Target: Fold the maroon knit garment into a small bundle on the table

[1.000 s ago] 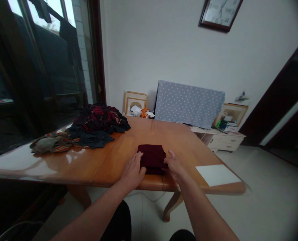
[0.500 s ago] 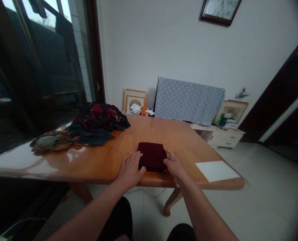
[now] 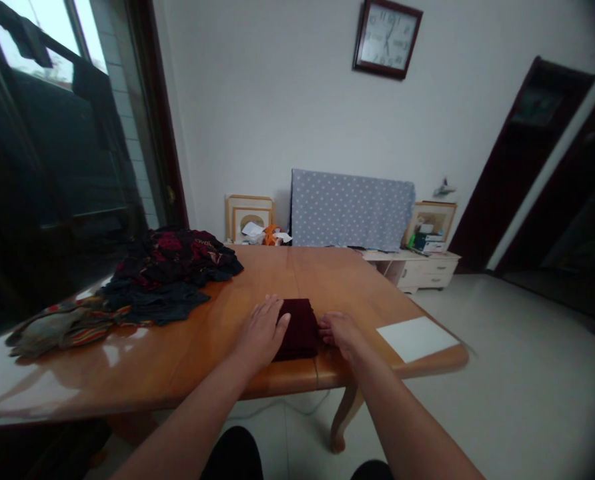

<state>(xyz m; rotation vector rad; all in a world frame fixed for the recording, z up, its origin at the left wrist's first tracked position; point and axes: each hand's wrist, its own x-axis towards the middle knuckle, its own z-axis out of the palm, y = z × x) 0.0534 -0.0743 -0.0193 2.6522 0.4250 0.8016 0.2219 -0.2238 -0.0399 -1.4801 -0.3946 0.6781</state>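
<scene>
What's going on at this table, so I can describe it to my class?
A person has both bare hands at a folded dark-red cloth near the front edge of a wooden table. The left hand lies over its left side; the right hand is at its right edge, contact unclear. A loose heap of clothes lies to the left, a white sheet to the right.

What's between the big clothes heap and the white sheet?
In the head view, the folded dark red cloth lies between the clothes heap and the white sheet, with the left hand and the right hand at its sides.
</scene>
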